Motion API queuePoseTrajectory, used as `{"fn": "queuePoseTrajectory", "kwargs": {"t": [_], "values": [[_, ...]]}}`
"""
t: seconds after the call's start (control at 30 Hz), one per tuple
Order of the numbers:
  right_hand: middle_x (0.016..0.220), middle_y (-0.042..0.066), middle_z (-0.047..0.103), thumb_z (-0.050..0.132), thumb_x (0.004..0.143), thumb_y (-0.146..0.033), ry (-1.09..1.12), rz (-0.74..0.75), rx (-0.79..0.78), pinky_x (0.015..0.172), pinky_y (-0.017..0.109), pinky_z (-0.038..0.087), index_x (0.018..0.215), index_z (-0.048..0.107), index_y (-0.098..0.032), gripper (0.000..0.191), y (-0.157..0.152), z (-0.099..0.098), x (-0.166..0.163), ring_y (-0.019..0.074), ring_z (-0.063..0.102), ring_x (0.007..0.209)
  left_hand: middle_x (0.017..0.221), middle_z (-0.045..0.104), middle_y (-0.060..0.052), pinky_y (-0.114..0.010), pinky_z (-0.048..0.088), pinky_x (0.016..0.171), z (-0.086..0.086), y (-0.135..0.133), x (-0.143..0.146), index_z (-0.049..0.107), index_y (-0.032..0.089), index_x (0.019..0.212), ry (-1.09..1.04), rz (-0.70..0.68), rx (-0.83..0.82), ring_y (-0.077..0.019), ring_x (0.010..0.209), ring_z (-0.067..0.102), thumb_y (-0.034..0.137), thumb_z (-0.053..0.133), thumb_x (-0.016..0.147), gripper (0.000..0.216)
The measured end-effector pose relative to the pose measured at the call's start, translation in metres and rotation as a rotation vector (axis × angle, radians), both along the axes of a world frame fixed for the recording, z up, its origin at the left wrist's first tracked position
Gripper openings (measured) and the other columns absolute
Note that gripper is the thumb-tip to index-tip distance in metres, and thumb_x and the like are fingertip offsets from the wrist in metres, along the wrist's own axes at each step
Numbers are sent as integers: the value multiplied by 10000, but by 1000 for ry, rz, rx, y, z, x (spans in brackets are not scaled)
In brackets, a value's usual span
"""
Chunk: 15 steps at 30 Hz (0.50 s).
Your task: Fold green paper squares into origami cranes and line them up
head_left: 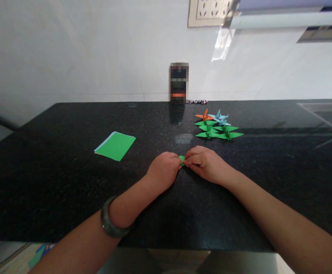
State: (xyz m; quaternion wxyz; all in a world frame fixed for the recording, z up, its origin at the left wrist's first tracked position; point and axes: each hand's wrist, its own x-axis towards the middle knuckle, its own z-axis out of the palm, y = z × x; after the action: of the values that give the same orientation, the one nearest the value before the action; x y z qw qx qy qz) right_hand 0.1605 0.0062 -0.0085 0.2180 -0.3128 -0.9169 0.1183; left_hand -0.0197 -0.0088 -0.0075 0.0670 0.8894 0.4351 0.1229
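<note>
The person leans over a black stone counter (69,182), both forearms stretched out across it and the two hands meeting near the middle. The left hand (163,169) is curled into a loose fist, knuckles up, with its fingertips pinching one end of a small folded green paper (182,158). The right hand (204,163) comes in from the other side, fingers bunched and pressed down on the same piece, so the two hands touch, or nearly touch, over it. Only a sliver of the green paper shows between them; the rest is hidden under the fingers, and it seems to lie on or just above the counter top. A dark bangle (110,222) sits on the left wrist. Off to the left of the hands, well apart from them, lies a flat stack of green sheets (116,145) with a paler edge showing underneath. Beyond the right hand, farther back on the counter, a cluster of finished paper cranes (215,127) stands close together: several green, one orange (203,115) and a light blue one (218,116) at the rear. Against the white wall (69,49) at the back of the counter stands a small dark box (179,83), its front blurred.
</note>
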Motion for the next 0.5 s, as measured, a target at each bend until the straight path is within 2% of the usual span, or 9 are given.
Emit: {"fn": "queuePoseTrajectory", "kwargs": {"t": [0.17,0.5], "values": [[858,63,639,540,820,-188,-45,-58,-59,789,314,421,795,683,-183,146,-6,3,-3,176,559,832,841,650,-56,-311,460,792,0,0,-1,652,153,741,-11,31,-9,-174,842,580,170,474,828,199],[831,62,590,501,801,-80,-47,-120,-111,757,277,405,710,640,-156,183,-8,0,-7,159,526,818,841,636,-62,-305,446,805,-2,-4,1,656,138,750,-43,40,-7,-172,852,557,116,451,810,215]]}}
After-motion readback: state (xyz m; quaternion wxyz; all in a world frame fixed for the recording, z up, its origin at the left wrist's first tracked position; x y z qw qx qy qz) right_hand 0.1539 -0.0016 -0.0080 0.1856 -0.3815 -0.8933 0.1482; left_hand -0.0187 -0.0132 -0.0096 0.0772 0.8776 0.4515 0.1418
